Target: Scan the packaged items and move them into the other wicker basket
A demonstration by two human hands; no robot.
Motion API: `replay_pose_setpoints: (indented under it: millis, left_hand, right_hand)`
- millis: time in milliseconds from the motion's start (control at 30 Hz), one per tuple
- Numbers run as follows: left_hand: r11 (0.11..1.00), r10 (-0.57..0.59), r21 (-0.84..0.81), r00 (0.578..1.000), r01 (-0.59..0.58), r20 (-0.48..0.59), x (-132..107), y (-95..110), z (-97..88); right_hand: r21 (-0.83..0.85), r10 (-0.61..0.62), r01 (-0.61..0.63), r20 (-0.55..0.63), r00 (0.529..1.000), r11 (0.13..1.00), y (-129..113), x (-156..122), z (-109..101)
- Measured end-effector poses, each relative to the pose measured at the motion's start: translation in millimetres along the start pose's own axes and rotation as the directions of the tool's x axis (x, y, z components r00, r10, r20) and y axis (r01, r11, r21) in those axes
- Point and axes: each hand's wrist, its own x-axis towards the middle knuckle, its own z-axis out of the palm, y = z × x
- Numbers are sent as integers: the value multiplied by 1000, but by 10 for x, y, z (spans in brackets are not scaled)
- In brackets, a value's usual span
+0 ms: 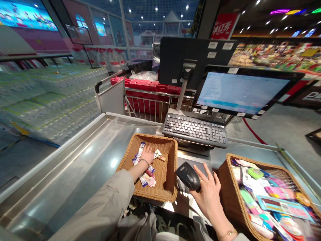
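Observation:
My left hand [147, 154] reaches into a shallow wicker basket [168, 187] and rests on several small wrapped packets [147, 180] lying in it; its fingers curl down among them, and I cannot make out whether they grip one. My right hand [208, 192] holds a black handheld barcode scanner [188, 175] over the counter between the two baskets, thumb and palm round its handle, the other fingers spread.
A second wicker basket [225, 180] at the right is full of colourful packaged goods [271, 197]. Behind stand a keyboard [195, 129], a lit till screen [240, 92] and a steel counter [82, 167]. Red shopping baskets [147, 85] and stacked bottled water [50, 100] lie beyond.

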Motion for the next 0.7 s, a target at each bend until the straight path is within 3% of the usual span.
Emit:
replay_pose_setpoints:
  millis: [433,700]
  left_hand:
    - [999,-44,-21,998,43,-36,82,109,-3]
    - [994,-83,-78,995,78,-57,-9,196,-57]
  right_hand:
    - [-14,31,-31,20,999,999,87,-123,-45]
    - [-9,25,-25,21,999,1000,106,-149,-51]
